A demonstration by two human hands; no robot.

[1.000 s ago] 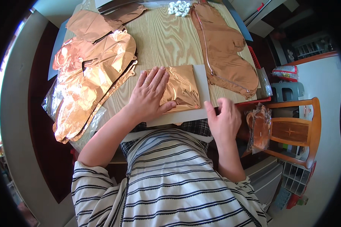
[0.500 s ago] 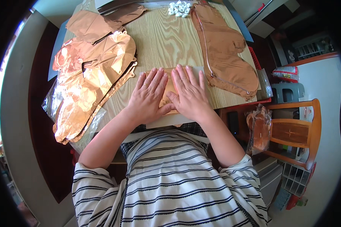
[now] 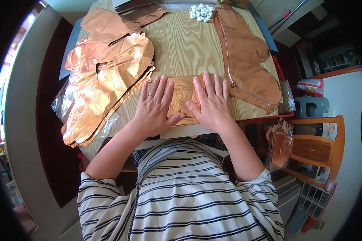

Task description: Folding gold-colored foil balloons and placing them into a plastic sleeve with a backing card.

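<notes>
A folded copper-coloured foil balloon (image 3: 182, 96) lies flat at the table's near edge, partly covered by my hands. My left hand (image 3: 155, 105) presses flat on its left side, fingers stretched out, a ring on one finger. On its right side rests my right hand (image 3: 211, 102), palm down, with the fingers a little spread. Below the foil a pale sheet (image 3: 189, 131) shows along the near edge. Neither hand grips anything.
To the left lies a stack of flat copper foil balloons (image 3: 116, 72); more foil (image 3: 247, 64) lies to the right. A heap of small white pieces (image 3: 201, 13) sits at the far side. A wooden chair (image 3: 315, 148) holding a bagged copper item (image 3: 280, 144) stands at the right.
My hands have moved apart over the folded foil, baring more of its middle. The whole view has shifted slightly, so the table appears further right.
</notes>
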